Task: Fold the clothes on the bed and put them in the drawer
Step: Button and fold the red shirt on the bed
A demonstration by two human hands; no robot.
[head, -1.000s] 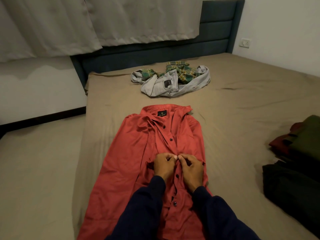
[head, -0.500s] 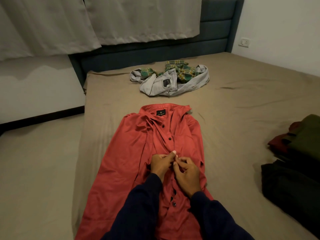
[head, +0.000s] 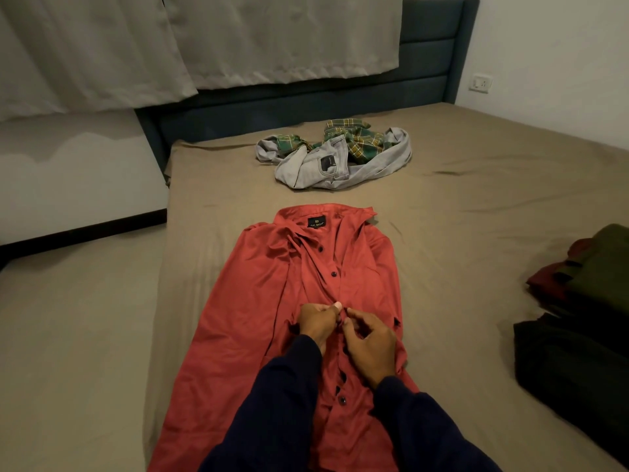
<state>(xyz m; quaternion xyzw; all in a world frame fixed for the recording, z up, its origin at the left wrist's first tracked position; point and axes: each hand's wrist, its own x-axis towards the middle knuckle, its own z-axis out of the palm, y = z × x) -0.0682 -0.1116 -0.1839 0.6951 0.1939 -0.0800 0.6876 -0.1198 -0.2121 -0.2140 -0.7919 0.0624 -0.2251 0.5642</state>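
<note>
A red button-up shirt [head: 252, 301] lies flat, front up, on the bed [head: 459, 233], its collar pointing away from me. My left hand [head: 318, 321] and my right hand [head: 369, 342] meet over the button placket at mid-chest. Both pinch the red cloth there with curled fingers and thumbs. Dark buttons run above and below my hands. A crumpled heap of grey jeans [head: 316, 165] and a green plaid garment [head: 360, 141] sits farther up the bed near the headboard. No drawer is in view.
Folded clothes are stacked at the bed's right edge: a dark green one [head: 602, 267] over a maroon one [head: 548, 281], and a black pile [head: 575, 362] nearer me. The floor [head: 75, 328] runs along the left. A blue headboard [head: 306, 107] and grey curtains [head: 102, 46] stand behind.
My hands have stayed on the placket at mid-chest, shifting only slightly; the thumbs and fingers have worked the cloth together. The shirt has not moved on the bed.
</note>
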